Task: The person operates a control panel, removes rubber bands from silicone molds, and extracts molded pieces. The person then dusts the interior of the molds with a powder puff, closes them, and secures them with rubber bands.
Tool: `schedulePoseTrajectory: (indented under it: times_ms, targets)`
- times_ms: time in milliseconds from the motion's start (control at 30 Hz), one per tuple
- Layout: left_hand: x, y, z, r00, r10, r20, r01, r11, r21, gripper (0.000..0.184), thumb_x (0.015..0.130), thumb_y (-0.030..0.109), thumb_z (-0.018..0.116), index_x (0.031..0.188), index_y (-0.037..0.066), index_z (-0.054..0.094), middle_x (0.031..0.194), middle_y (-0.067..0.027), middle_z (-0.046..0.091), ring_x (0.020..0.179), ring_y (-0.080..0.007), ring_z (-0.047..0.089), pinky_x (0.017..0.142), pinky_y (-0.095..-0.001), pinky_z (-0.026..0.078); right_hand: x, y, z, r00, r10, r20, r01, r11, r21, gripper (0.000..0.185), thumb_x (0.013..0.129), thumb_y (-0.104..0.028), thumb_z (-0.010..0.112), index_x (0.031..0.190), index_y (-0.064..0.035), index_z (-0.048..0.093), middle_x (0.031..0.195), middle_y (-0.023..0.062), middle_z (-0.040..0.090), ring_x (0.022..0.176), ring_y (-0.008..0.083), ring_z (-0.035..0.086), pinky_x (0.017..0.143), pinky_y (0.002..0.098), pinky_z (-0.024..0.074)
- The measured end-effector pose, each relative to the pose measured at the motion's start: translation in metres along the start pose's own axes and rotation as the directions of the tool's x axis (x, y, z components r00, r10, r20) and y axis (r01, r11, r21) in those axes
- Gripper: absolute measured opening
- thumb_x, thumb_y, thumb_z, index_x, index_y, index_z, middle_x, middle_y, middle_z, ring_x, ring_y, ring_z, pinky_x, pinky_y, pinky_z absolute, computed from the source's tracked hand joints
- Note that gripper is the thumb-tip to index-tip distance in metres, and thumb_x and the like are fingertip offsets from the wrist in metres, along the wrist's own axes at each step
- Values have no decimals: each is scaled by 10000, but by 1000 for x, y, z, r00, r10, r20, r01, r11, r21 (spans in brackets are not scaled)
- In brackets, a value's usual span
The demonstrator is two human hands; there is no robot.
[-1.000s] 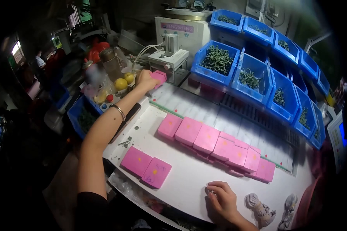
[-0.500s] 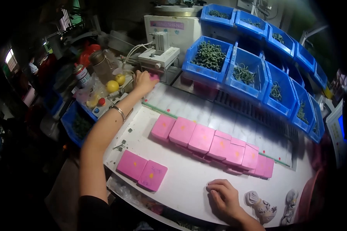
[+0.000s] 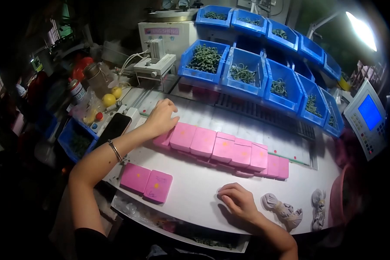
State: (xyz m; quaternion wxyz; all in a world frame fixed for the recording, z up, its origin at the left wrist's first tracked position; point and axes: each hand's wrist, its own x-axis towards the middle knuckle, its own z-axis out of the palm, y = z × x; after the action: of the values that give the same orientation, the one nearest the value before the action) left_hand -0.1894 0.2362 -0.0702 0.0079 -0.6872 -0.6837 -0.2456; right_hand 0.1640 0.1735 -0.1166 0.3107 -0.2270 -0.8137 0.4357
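My left hand (image 3: 161, 117) is over the left end of a row of pink blocks (image 3: 203, 141), its fingers bent and apart with nothing visible in them. It hides part of the leftmost block (image 3: 164, 139). My right hand (image 3: 238, 200) rests on the white tabletop, loosely curled with the thumb a little apart, holding nothing. Two darker pink blocks (image 3: 146, 182) lie side by side at the left front; one has handwriting, and both carry a yellow spot. Right of my right hand are two tied grey cloth bundles (image 3: 284, 211).
A small press-like device (image 3: 155, 65) stands at the back left. Blue bins (image 3: 245, 73) holding green branching pieces line the back. A control panel (image 3: 368, 115) is at the right. A phone (image 3: 115, 126), yellow fruit (image 3: 109, 100) and a spray can (image 3: 76, 89) sit at the left.
My left hand has come away from the pink item by the device and moved toward me, to the row's left end. My head view has shifted right. My right hand stays on the table.
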Motion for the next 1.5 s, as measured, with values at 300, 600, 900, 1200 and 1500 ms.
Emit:
schedulePoseTrajectory:
  times_ms: [300, 600, 900, 1200, 1500]
  targets:
    - [-11, 1, 0, 1000, 5, -2, -5, 997, -73, 171, 775, 83, 571, 901, -6, 645, 1037, -151, 563, 1003, -328, 540, 888, -388, 429, -4, -3, 4, 1000, -30, -3, 30, 999, -14, 90, 850, -56, 620, 928, -16, 640, 938, 84, 609, 745, 169, 617, 628, 260, 500]
    - [-34, 19, -16, 993, 64, -104, -78, 987, -139, 207, 793, 83, 553, 964, -1, 634, 1031, -166, 572, 920, -323, 578, 821, -365, 460, -3, -6, 3, 1000, -20, -17, 19, 998, -64, 86, 838, -42, 625, 917, -15, 644, 913, 103, 615, 731, 193, 617, 630, 255, 493]
    - [-135, 36, -78, 926, -221, 307, 209, 975, 72, 506, 809, 281, 658, 1204, -2, 516, 1227, -210, 459, 1099, -337, 491, 927, -378, 415, -9, -13, 14, 987, 155, -44, -152, 986, 66, 206, 849, 10, 597, 1055, 22, 597, 887, 120, 611, 774, 146, 626, 699, 243, 503]
    - [-183, 58, -70, 876, -86, 475, -17, 978, 208, 946, 630, 370, 807, 1378, 57, 321, 1331, -279, 288, 1213, -463, 291, 940, -513, 421, 13, -29, -4, 983, -98, -156, 58, 968, -245, 321, 797, 17, 622, 1113, -11, 580, 1018, 138, 578, 773, 203, 614, 664, 277, 506]
    - [-164, 96, -32, 932, -1, 362, -53, 989, 141, 815, 677, 394, 767, 1327, 63, 401, 1296, -232, 346, 1157, -428, 332, 965, -486, 376, 28, -40, 9, 986, -58, 158, 116, 912, -393, 647, 781, -179, 687, 1341, -50, 391, 1332, 222, 384, 1179, 380, 435, 975, 424, 405]
